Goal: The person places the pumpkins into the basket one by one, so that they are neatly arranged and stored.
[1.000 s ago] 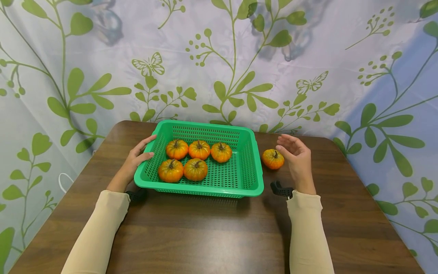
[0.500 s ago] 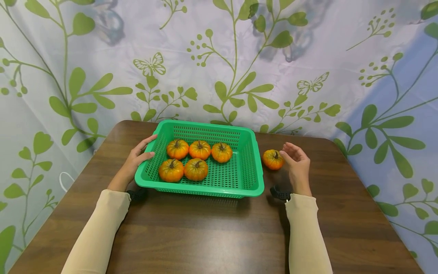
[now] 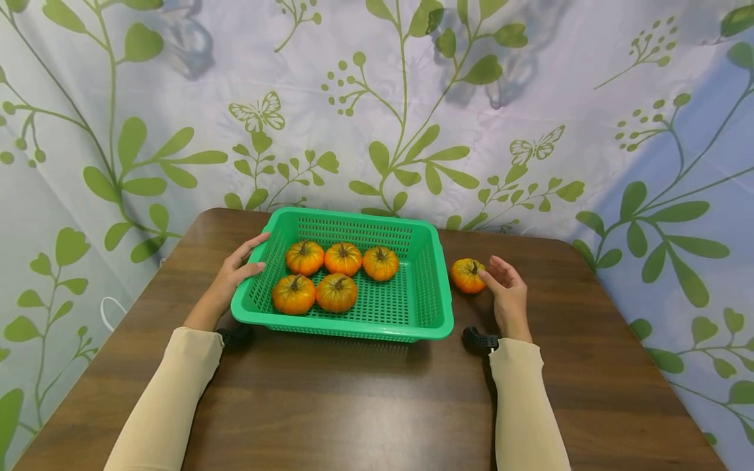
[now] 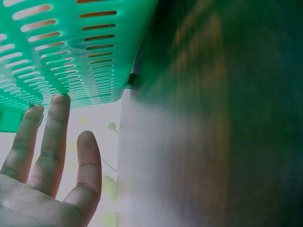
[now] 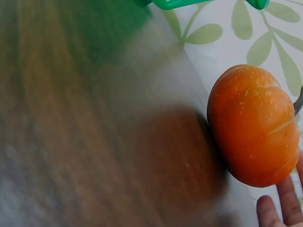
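A green plastic basket (image 3: pixel 432 330) with slotted walls stands on the table, holding several small orange pumpkins (image 3: pixel 337 292). At its left rim rests my left hand (image 3: pixel 226 278), thumb and fingers spread and fairly straight; the left wrist view shows fingertips (image 4: pixel 60 99) against the slotted wall (image 4: pixel 71 61). One more pumpkin (image 3: pixel 467 276) sits on the table just right of the basket. Beside it is my right hand (image 3: pixel 508 294), thumb tip at its right edge, fingers loosely bent. In the right wrist view, fingers (image 5: pixel 285 194) show below this pumpkin (image 5: pixel 253 125).
The brown wooden table (image 3: pixel 353 405) extends in front of the basket. A curtain (image 3: pixel 365 98) printed with green leaves hangs right behind the table. A white cable (image 3: pixel 108 313) curls past the table's left edge. Black wrist straps (image 3: pixel 480 340) sit below both hands.
My right hand has come down and slightly left, its thumb now at the pumpkin's edge. That pumpkin has shifted a little left. The left hand and basket stay in place.
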Tool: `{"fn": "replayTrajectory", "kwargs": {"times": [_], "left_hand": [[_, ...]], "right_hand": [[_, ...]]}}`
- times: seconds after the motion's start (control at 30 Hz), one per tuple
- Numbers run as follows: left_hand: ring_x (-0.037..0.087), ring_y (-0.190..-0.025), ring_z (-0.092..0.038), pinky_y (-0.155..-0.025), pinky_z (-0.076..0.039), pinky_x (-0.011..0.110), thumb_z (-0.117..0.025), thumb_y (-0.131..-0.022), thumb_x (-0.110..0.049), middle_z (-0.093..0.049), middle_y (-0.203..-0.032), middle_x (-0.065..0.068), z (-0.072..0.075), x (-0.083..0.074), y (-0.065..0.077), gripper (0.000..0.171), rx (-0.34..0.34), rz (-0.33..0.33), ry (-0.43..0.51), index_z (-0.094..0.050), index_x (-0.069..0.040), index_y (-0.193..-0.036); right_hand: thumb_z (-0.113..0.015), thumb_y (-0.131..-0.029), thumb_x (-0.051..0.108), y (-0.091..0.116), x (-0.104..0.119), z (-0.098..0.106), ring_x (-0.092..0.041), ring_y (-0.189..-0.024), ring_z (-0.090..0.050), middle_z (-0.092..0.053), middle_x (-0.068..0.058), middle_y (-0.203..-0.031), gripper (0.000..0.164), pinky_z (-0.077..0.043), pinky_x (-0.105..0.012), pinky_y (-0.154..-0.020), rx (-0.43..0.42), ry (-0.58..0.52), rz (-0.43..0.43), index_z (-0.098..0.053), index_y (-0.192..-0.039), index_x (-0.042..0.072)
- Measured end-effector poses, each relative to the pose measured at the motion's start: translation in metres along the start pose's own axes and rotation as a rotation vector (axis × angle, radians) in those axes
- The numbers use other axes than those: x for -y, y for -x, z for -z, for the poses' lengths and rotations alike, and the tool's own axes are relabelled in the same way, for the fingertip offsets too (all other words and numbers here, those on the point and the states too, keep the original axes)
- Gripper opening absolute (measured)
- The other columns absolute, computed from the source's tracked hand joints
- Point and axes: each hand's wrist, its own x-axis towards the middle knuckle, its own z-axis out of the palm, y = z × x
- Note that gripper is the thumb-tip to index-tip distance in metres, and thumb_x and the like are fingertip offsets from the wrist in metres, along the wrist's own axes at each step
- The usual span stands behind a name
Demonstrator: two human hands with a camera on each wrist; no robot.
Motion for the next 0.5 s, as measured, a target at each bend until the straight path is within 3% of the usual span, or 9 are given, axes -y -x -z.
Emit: {"fn": "replayTrajectory", "kwargs": {"times": [0.27, 0.5], "left_hand": [[0.010, -0.114, -0.066, -0.087, -0.061, 0.026, -0.049, -0.112, -0.016, -0.039, -0.161, 0.023, -0.0002, 0.0003, 0.0021, 0.058, 0.010, 0.003, -0.009, -0.041, -0.023, -0.169], [0.011, -0.114, -0.066, -0.088, -0.061, 0.025, -0.050, -0.112, -0.015, -0.045, -0.155, 0.012, 0.0003, 0.0009, -0.0001, 0.057, 0.007, -0.017, 0.001, -0.042, -0.023, -0.168]], "right_hand": [[-0.071, -0.101, -0.005, 0.0017, -0.0101, 0.0091, -0.014, -0.128, -0.052, -0.052, -0.015, -0.152, 0.048, -0.049, -0.016, -0.104, 0.043, 0.050, -0.106, -0.060, -0.147, 0.007], [-0.069, -0.103, -0.002, 0.0002, -0.0068, 0.0104, -0.031, -0.154, -0.037, -0.035, -0.023, -0.170, 0.073, -0.033, -0.032, -0.126, 0.169, 0.199, -0.120, -0.033, -0.166, -0.005]]}}
